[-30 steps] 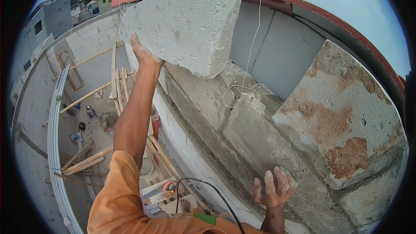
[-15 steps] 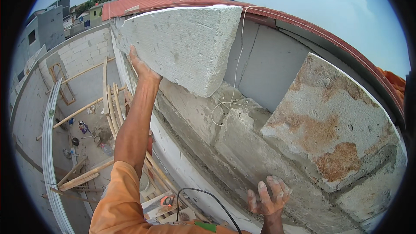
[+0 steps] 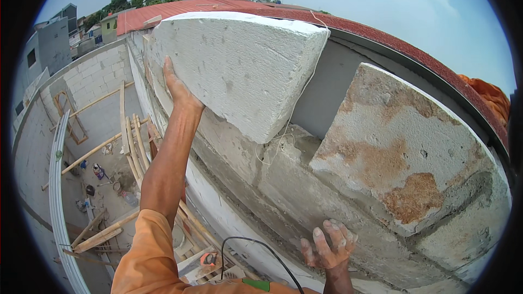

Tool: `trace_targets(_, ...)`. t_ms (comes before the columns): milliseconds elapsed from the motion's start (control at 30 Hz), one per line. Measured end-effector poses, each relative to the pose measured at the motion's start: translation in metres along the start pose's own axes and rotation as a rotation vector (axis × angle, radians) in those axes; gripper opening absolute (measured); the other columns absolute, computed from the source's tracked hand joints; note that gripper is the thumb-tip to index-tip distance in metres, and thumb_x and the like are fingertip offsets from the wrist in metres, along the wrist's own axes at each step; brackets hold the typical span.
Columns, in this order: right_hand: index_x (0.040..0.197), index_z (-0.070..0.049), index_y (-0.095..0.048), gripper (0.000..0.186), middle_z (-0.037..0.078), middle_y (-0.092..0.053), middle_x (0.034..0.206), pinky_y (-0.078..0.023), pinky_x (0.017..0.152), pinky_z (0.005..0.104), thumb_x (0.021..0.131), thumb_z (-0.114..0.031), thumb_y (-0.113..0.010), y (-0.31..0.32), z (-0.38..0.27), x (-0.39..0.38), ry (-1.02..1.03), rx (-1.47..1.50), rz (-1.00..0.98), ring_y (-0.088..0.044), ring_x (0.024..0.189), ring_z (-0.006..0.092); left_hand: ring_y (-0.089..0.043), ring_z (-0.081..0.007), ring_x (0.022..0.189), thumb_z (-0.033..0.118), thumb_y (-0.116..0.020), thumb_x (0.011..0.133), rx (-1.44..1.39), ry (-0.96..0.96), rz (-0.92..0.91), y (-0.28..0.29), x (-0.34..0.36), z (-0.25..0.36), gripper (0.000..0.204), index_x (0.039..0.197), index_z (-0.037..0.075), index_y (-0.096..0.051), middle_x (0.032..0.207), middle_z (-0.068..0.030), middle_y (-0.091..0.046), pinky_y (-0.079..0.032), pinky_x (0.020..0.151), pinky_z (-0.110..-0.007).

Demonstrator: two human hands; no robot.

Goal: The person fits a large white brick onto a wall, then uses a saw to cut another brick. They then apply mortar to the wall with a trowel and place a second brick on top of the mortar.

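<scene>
Resting tilted on top of the unfinished wall [image 3: 283,196], the large white block [image 3: 239,71] leans with its lower corner down on the mortar bed while its far end rises toward the sky. A thin white string [image 3: 297,103] hangs along its right edge and loops at the base. The left hand [image 3: 177,90] presses flat against the block's left face, fingers spread upward, arm in an orange sleeve [image 3: 147,256] stretched out. The right hand [image 3: 329,245], dusted with grey mortar, is released, its fingers splayed against the wall's side lower down, gripping nothing. Just to the right of the gap stands a stained block [image 3: 403,152], already set in the course. Behind runs a red roof [image 3: 229,8]. Far below on the left lie timber planks [image 3: 131,141] and a courtyard floor [image 3: 103,130].
</scene>
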State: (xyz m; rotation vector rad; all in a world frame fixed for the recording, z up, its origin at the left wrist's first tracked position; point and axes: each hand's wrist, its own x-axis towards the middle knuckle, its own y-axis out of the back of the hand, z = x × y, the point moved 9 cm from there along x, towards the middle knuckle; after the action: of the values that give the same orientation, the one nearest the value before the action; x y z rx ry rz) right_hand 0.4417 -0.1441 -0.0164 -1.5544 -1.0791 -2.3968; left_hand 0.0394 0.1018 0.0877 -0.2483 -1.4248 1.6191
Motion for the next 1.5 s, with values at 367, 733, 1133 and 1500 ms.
trace_targets(367, 0.118, -0.022, -0.065, 0.045, 0.009, -0.063, 0.122, -0.041, 0.088, 0.0416, 0.076, -0.035, -0.075, -0.005, 0.0, -0.004, -0.019, 0.038, 0.019, -0.054, 0.11, 0.0292, -0.046, -0.0332, 0.13, 0.06, -0.038, 0.096, -0.005, 0.061, -0.007, -0.009, -0.002, -0.02, 0.071, 0.149, 0.013, -0.037, 0.147, -0.0128, -0.045, -0.037, 0.108, -0.05)
trace_targets(733, 0.129, -0.016, -0.058, 0.052, 0.014, -0.06, 0.119, -0.044, 0.084, 0.0481, 0.08, -0.029, -0.071, -0.003, -0.004, 0.001, 0.01, 0.053, -0.029, -0.057, 0.103, 0.0349, -0.046, -0.0339, 0.13, 0.06, -0.04, 0.095, 0.034, 0.092, 0.067, 0.003, 0.001, -0.032, 0.074, 0.15, 0.011, -0.034, 0.147, -0.0133, -0.044, -0.039, 0.104, -0.052)
trace_targets(1133, 0.118, -0.019, -0.063, 0.045, 0.012, -0.063, 0.118, -0.037, 0.096, 0.0474, 0.077, -0.035, -0.073, -0.003, 0.0, 0.0, -0.007, 0.06, -0.046, -0.059, 0.102, 0.0327, -0.054, -0.0346, 0.117, 0.061, -0.066, 0.08, 0.201, 0.004, 0.226, -0.004, -0.012, -0.027, 0.098, 0.143, -0.006, -0.034, 0.132, -0.0199, -0.049, -0.049, 0.089, -0.054)
trace_targets(1500, 0.119, -0.016, -0.061, 0.046, 0.012, -0.061, 0.117, -0.045, 0.086, 0.0478, 0.076, -0.03, -0.072, -0.001, -0.004, 0.003, -0.008, 0.073, -0.046, -0.059, 0.101, 0.0339, -0.055, -0.0331, 0.116, 0.054, -0.072, 0.079, 0.268, -0.112, 0.282, 0.008, -0.005, -0.022, 0.104, 0.146, -0.01, -0.024, 0.132, -0.023, -0.048, -0.052, 0.088, -0.049)
